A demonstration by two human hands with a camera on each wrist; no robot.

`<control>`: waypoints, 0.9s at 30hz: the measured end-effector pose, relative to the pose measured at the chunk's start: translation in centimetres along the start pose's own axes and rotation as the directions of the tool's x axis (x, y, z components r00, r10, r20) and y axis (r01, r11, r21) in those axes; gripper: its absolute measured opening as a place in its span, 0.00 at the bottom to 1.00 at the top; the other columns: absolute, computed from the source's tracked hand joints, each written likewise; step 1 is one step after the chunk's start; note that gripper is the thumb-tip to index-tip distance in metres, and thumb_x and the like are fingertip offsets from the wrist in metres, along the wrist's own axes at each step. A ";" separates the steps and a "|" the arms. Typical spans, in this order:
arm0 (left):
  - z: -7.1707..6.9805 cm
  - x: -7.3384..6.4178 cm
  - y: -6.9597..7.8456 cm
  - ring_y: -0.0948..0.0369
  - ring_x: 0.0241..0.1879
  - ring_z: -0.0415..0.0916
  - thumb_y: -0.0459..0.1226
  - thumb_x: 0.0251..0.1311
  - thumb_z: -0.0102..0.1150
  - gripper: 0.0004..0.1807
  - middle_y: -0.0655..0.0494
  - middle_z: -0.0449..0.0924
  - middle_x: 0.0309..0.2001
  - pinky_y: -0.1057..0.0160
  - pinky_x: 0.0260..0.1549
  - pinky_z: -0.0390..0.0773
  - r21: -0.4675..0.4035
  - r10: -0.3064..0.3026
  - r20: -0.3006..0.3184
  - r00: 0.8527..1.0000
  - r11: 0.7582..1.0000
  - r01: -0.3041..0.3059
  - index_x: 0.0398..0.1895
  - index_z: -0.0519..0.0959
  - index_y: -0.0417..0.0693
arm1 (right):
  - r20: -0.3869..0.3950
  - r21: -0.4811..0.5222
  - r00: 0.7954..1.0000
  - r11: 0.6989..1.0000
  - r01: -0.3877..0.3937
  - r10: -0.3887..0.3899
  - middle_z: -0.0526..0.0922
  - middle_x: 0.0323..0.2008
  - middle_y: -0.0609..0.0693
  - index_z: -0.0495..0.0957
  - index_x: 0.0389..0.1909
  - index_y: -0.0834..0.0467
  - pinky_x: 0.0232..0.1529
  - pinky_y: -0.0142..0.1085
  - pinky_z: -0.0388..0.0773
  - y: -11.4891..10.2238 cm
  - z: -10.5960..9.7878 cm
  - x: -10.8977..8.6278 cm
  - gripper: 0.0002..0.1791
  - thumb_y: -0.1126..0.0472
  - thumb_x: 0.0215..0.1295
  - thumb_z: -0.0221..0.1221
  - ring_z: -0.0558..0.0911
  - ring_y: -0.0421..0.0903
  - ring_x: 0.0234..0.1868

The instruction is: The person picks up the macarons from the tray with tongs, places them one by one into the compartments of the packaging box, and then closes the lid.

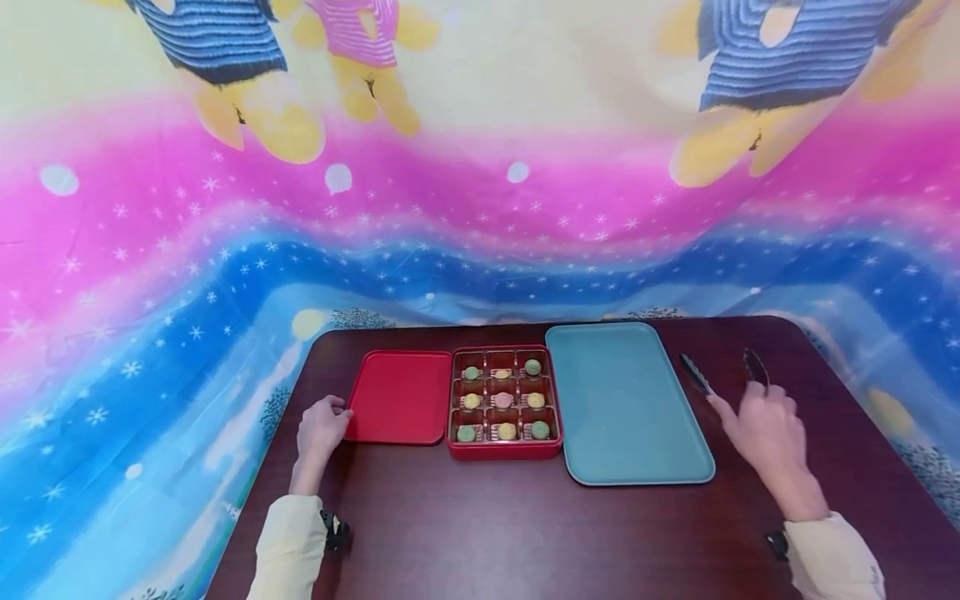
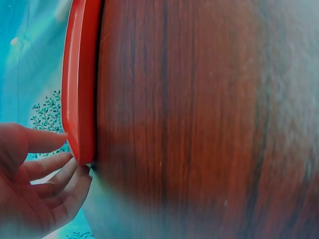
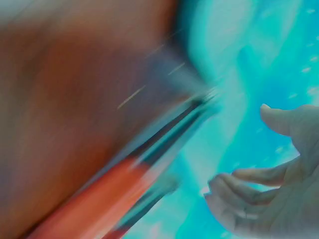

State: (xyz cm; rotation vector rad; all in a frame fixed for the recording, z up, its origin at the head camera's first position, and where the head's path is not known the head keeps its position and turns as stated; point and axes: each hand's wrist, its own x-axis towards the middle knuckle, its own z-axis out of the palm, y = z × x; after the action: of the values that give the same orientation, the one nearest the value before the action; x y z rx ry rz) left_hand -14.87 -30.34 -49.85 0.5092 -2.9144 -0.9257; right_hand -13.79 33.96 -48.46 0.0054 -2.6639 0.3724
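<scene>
A flat red lid point(image 1: 401, 396) lies left of an open red tin point(image 1: 506, 452), which has several small green, yellow and pink cookies point(image 1: 503, 401) in its compartments. At the lid's left edge my left hand point(image 1: 321, 427) pinches the rim; in the left wrist view its fingertips point(image 2: 70, 158) meet around the lid's corner point(image 2: 82, 144). Over on the right, a pair of tongs point(image 1: 696, 375) lies on the table, arms spread apart. My right hand point(image 1: 765, 425) is over the handle end, which it hides. In the right wrist view its fingers point(image 3: 239, 194) are loosely bent beside the blurred tongs point(image 3: 154, 144).
A blue-green tray point(image 1: 630, 404) stands right of the tin, between it and the tongs. The dark wooden table point(image 1: 487, 525) has rounded far corners. Behind it hangs a patterned cloth point(image 1: 480, 217), close to the table's far edge.
</scene>
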 end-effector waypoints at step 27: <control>-2.5 -0.5 -2.0 0.45 0.33 0.76 0.25 0.59 0.58 0.17 0.35 0.79 0.37 0.46 0.37 0.81 0.118 0.053 0.122 0.991 0.991 -0.068 0.50 0.73 0.24 | 0.431 0.790 0.831 0.592 -0.158 -0.353 0.88 0.35 0.55 0.79 0.52 0.71 0.34 0.36 0.84 -35.8 7.7 -0.6 0.19 0.58 0.72 0.64 0.88 0.46 0.29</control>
State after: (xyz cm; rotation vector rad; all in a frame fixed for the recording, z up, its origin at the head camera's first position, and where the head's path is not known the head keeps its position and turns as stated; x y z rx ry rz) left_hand -13.50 -33.09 -48.86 0.3813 -3.0888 -0.8004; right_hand -14.28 -2.57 -46.11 0.6487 -2.7123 1.7642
